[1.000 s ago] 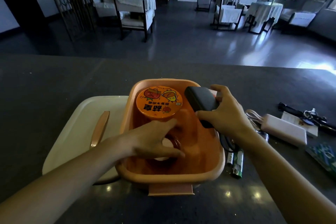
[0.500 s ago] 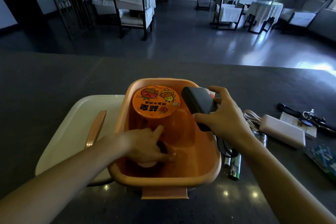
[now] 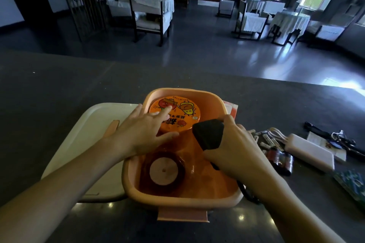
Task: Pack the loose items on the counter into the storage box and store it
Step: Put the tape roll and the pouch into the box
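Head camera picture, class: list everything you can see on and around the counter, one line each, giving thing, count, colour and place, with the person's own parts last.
Storage box: one, orange, counter centre.
Noodle cup: one, orange lid, far end of box.
Tape roll: one, dark with pale core, box floor.
Lid: one, cream, left of box.
Black pouch: one, held over box's right side.
Power bank: one, white, right of box.
Batteries: count unclear, dark, between box and power bank.
Keys: one bunch, far right.
Counter: one, dark grey.
Left hand: fingers spread on noodle cup.
Right hand: fingers gripping pouch.
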The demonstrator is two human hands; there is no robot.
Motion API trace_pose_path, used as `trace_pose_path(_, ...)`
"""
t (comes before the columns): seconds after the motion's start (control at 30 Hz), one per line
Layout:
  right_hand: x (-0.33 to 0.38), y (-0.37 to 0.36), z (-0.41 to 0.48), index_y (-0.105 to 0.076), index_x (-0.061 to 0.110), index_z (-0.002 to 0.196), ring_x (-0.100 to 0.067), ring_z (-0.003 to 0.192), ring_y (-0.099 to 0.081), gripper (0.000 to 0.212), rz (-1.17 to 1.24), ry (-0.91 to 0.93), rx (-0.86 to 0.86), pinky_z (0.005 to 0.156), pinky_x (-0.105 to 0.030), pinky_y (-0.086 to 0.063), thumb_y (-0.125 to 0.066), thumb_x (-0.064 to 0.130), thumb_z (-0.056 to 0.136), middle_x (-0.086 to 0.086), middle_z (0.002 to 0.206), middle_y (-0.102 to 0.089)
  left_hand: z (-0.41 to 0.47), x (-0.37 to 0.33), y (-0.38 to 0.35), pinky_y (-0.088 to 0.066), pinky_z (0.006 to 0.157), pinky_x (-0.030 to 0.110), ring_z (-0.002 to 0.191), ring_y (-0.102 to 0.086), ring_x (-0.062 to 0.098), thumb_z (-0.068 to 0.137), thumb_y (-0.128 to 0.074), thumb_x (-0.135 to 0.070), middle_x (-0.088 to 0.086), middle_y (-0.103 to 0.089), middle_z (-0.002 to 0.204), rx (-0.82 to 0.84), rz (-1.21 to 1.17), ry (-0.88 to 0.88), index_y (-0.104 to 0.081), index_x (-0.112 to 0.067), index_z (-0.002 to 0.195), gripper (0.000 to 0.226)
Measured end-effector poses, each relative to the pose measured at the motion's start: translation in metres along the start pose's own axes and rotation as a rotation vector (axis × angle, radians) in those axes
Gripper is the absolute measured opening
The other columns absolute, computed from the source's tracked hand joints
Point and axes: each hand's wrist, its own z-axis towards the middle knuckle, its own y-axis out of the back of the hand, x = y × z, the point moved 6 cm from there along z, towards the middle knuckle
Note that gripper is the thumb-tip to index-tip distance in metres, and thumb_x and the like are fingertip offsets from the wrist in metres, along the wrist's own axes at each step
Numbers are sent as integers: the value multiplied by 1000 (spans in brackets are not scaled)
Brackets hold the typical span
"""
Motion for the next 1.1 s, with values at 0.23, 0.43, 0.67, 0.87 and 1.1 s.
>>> trace_pose_path(0.23,4,-4,10,-31,26,101,-21,92,-45,59,1,-58,14,78,-39,-47,-73,41,63,2,94,-41,-5,2,-4,-15,113,44,140,-23,20,76,-16,-74,-1,-28,152,-1,42,51,2,-27,147,87)
trace_pose_path(0.43,9,-14,0,-27,23,97,-30,102,-45,57,-139,-56,6,84,-43,-40,-68,46,65,-6,101,-46,-8,0,-6,-21,111,45,142,-17,21,75,-17,-72,2,-19,155,24,4,86,5,-31,147,85)
trace_pose_path(0.67,-4,-60,8,-22,18,127,-33,112,-47,68,78,-190,140,92,-44,-46,-68,31,79,-16,121,-42,-3,3,-11,-21,110,44,142,-14,16,76,-12,-74,-5,-23,154,14,-65,46,10,-33,146,84)
trace_pose_path(0.87,-3,-76,16,-19,22,138,-33,129,-26,82,-193,43,337,104,-43,-29,-68,45,76,-8,142,-22,-3,5,-9,-25,108,41,139,-24,15,78,-15,-73,-4,-28,152,-49,-189,32,1,-30,147,82)
trace_pose_path(1.1,-19,-112,3,8,36,145,-30,142,5,83,-437,113,736,113,-50,-10,-51,50,87,1,155,14,-6,2,1,-26,112,44,136,-29,14,77,-28,-69,-4,-30,151,-146,-493,59,-18,-26,146,82)
